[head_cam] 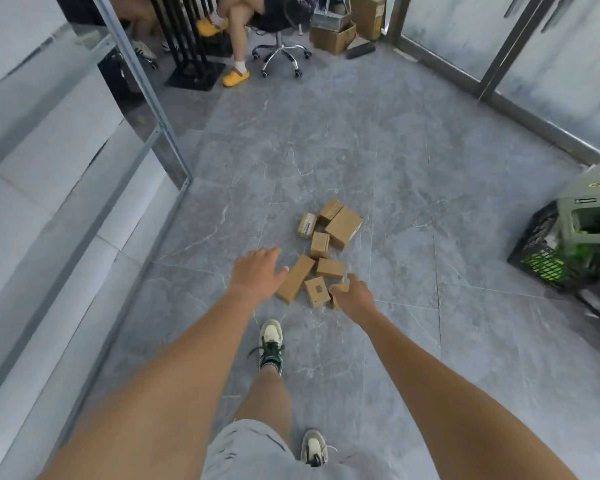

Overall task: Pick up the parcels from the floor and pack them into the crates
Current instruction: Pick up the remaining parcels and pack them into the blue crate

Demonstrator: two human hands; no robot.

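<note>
Under you spreads the grey marbled floor [378,140], with glass partitions along both sides. At the right edge sits a black mesh crate [542,251] with a grey-green plastic stool [586,216] lying in it, well apart from the parcels. At the far end a seated person's legs in yellow clogs [235,77] show beside an office chair [280,53] and a stack of larger cardboard boxes [333,36]. Both your bare forearms reach forward and down from the bottom of the view, and your front foot in a white and green sneaker [270,344] is planted just short of the pile. The parcels [326,251], small brown cardboard boxes, lie scattered close together on the floor ahead of you, the largest [343,226] at the far side and a long narrow one [296,278] nearest your left side. Your left hand [257,271] hovers palm down with its fingers spread wide and holding nothing, just left of the long parcel. Your right hand [352,296] has its fingers curled down at a small parcel [338,292] at the near edge of the pile, mostly hidden beneath it; you cannot tell whether it has closed on the box.
</note>
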